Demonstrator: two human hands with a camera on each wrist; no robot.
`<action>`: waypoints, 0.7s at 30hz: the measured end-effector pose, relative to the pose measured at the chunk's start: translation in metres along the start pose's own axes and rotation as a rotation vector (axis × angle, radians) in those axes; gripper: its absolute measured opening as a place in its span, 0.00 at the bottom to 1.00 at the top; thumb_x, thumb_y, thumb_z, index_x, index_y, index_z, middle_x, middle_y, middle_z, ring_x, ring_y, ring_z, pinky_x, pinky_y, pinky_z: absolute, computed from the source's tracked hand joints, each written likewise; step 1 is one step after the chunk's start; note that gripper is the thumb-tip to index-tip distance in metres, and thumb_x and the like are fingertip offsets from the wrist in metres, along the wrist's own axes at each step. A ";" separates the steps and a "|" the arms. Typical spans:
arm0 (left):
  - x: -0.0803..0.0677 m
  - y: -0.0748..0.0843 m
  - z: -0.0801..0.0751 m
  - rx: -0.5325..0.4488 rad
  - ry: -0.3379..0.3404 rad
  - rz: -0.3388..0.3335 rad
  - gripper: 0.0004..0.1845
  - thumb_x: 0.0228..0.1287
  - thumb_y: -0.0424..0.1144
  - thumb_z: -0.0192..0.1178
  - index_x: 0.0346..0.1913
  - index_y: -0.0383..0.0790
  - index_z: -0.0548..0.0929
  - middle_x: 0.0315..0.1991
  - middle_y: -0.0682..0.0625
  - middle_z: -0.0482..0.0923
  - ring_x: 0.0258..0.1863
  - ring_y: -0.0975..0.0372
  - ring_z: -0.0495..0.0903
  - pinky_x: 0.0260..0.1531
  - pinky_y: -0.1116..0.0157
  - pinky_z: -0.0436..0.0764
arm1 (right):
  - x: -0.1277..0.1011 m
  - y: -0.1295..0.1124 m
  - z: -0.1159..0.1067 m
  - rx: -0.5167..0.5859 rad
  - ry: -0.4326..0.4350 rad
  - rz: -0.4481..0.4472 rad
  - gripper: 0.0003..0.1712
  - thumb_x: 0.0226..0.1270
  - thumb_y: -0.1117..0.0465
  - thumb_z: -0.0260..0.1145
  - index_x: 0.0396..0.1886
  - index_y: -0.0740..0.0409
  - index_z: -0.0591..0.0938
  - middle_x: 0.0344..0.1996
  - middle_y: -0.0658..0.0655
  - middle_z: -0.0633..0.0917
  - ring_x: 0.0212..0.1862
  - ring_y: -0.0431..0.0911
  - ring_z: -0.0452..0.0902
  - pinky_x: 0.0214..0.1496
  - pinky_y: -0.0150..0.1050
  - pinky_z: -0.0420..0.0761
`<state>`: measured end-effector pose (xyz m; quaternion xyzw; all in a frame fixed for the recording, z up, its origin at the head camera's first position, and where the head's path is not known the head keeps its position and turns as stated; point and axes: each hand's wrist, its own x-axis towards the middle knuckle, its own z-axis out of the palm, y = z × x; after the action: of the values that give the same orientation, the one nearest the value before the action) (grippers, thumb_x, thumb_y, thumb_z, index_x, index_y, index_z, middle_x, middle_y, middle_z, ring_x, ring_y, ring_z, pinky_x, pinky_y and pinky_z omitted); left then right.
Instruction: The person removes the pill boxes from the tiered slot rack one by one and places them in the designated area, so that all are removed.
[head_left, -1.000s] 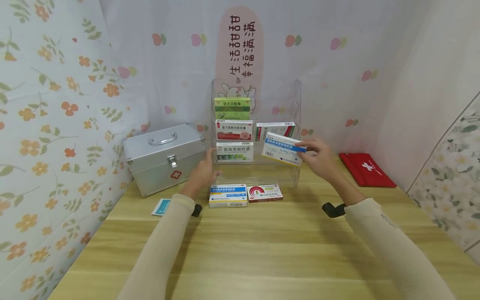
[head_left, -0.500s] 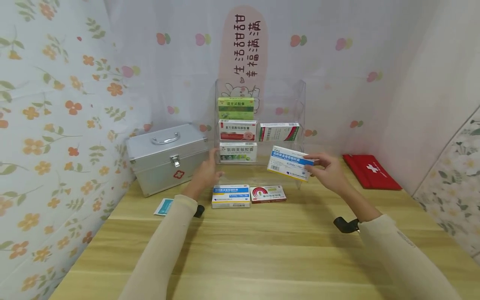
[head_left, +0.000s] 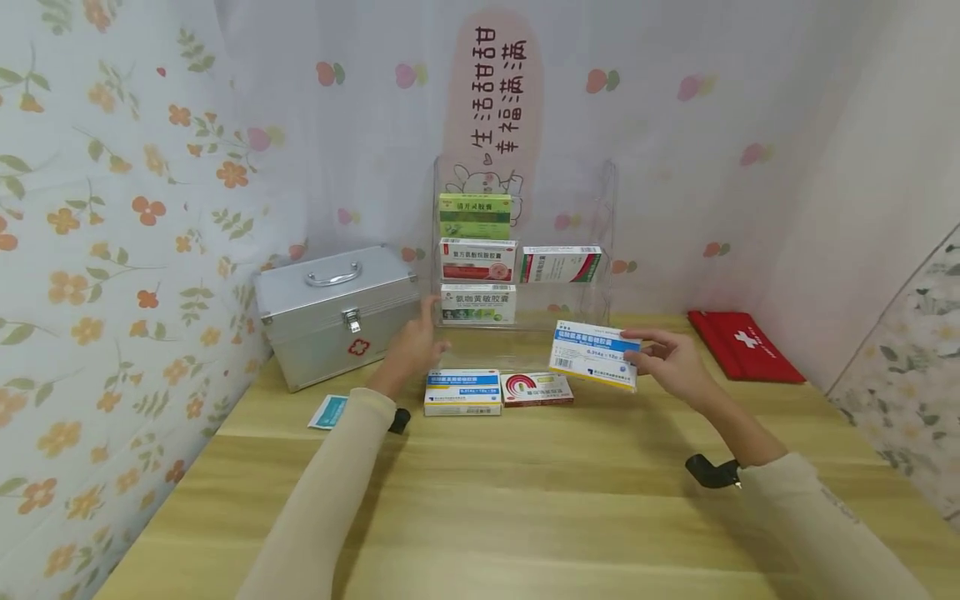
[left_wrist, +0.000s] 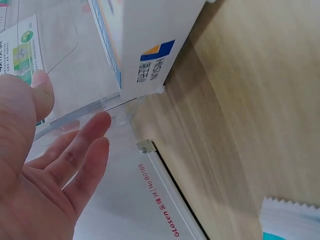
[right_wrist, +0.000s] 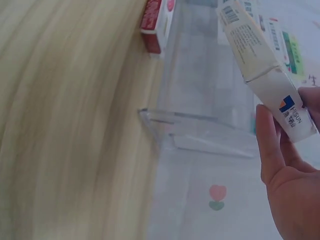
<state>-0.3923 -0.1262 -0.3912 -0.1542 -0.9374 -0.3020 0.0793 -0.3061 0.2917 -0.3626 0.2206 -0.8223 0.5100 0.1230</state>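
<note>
In the head view my right hand (head_left: 667, 367) pinches a blue-and-white medicine box (head_left: 595, 357) at its right end, in the air in front of the clear stepped display rack (head_left: 562, 315). The right wrist view shows the end of this medicine box (right_wrist: 287, 102) between thumb and fingers. My left hand (head_left: 411, 354) is at the rack's left side; the left wrist view has the clear side edge (left_wrist: 82, 110) between its thumb and fingers. Green, red-and-white and white medicine boxes stand on the rack's left, and a green-red-white box (head_left: 561, 265) on its right.
On the wooden table, a second blue-and-white box (head_left: 462, 393) and a red-and-white box (head_left: 538, 389) lie before the rack. A silver first-aid case (head_left: 337, 317) stands left, near a teal-and-white packet (head_left: 327, 412). A red first-aid pouch (head_left: 745, 346) lies right.
My right hand has drawn the blue-and-white medicine box away from the rack, down and to the right, uncovering the green-red-white box. The left hand keeps its place at the rack's side.
</note>
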 end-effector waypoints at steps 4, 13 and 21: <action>-0.001 0.000 0.001 0.029 -0.018 -0.032 0.50 0.65 0.39 0.67 0.76 0.54 0.40 0.21 0.45 0.73 0.15 0.56 0.73 0.13 0.65 0.74 | -0.007 0.008 -0.004 -0.016 -0.006 0.021 0.21 0.67 0.69 0.66 0.57 0.74 0.78 0.50 0.74 0.80 0.37 0.41 0.85 0.36 0.36 0.86; 0.001 0.004 0.002 0.035 -0.015 -0.034 0.49 0.65 0.40 0.66 0.76 0.54 0.41 0.23 0.44 0.73 0.16 0.56 0.73 0.13 0.65 0.74 | -0.025 0.027 -0.026 -0.067 0.034 0.129 0.22 0.68 0.63 0.68 0.57 0.71 0.80 0.50 0.70 0.82 0.39 0.38 0.84 0.38 0.38 0.86; 0.000 0.004 0.003 0.015 -0.029 -0.058 0.49 0.66 0.40 0.66 0.76 0.55 0.40 0.21 0.43 0.74 0.15 0.56 0.72 0.13 0.65 0.73 | -0.032 0.040 -0.037 -0.072 -0.033 0.287 0.26 0.69 0.56 0.68 0.58 0.71 0.78 0.54 0.73 0.80 0.41 0.35 0.82 0.42 0.43 0.86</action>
<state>-0.3916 -0.1218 -0.3913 -0.1307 -0.9448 -0.2948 0.0582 -0.2985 0.3480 -0.3907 0.1043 -0.8650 0.4890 0.0431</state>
